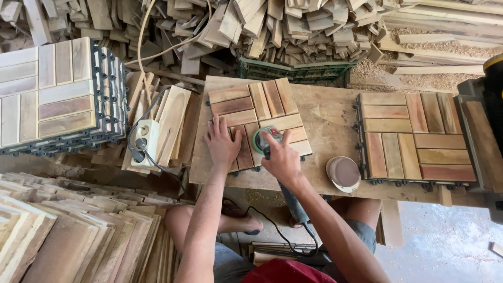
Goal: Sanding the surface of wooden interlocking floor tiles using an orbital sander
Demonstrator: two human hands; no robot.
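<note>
Sander (268, 137) sits on the wooden tile (258, 121) mid-bench, right hand (283, 160) wrapped tight around it. Left hand (222, 144) lies flat at 9 o'clock, fingers spread on the slats. Loose sanding disc (343, 173) at 4 o'clock, second tile (416, 137) at 3, power strip (145, 141) way out at 9.

Wooden slat tile (255, 112): mixed brown strips, flat, slightly rotated, frame centre. Green-rimmed sander (268, 139) sits on its lower right part, dark handle angled down-right.
</note>
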